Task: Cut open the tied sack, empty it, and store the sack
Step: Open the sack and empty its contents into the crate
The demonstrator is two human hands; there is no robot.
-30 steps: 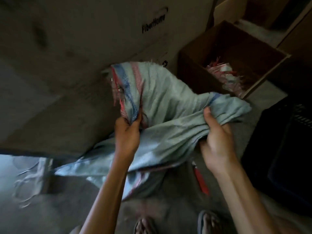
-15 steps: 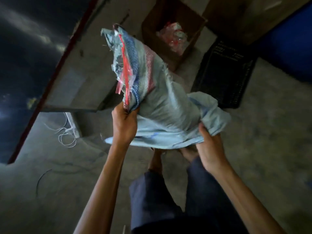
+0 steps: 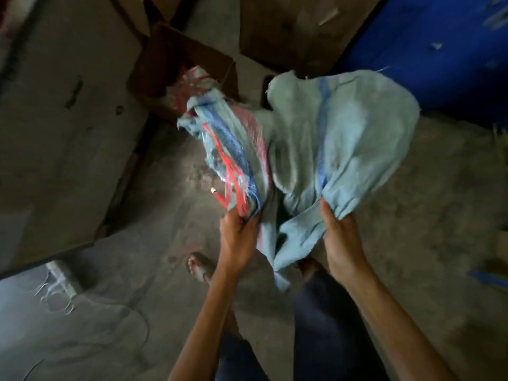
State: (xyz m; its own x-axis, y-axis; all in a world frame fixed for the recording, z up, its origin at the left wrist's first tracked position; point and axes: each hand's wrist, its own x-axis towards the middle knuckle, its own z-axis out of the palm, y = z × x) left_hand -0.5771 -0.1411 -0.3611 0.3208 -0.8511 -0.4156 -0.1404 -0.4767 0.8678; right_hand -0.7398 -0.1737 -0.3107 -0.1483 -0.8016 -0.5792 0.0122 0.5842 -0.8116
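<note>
Hands: 2. Left hand (image 3: 238, 240) at approx. 6 o'clock of frame ctr, fingers pinched tight on striped edge of sack (image 3: 316, 149). Right hand (image 3: 342, 243) at 5 o'clock, fist closed on a bunched fold of plain blue cloth.

Sack: 1, pale blue woven, held off floor betw. both hands, slack and limp. Blue + pink stripe band runs up from left hand toward 12 o'clock; loose red strands (image 3: 233, 177) hang along that edge. Plain part billows toward 2 o'clock; a tail droops down betw. the forearms.

Feet: 1 sandalled foot (image 3: 199, 266) clear, at 7 o'clock of left hand; second mostly hidden under sack tail. Dark trouser legs below.

Boxes: 1 open cardboard box (image 3: 181, 55) at 11 o'clock w/ red-white plastic scraps (image 3: 193, 81) inside; 1 big flat carton (image 3: 63, 119) at 9 o'clock. Blue surface (image 3: 439, 45) at 1 o'clock. Pale wire tangle (image 3: 55, 292) at 8 o'clock on concrete floor (image 3: 412, 202).

Vs. 0.5 s ago: sack spread wider, right-side cloth ballooned up; striped end tilted lower; both grips unchanged. View swung – black crate out of frame, blue surface larger.
</note>
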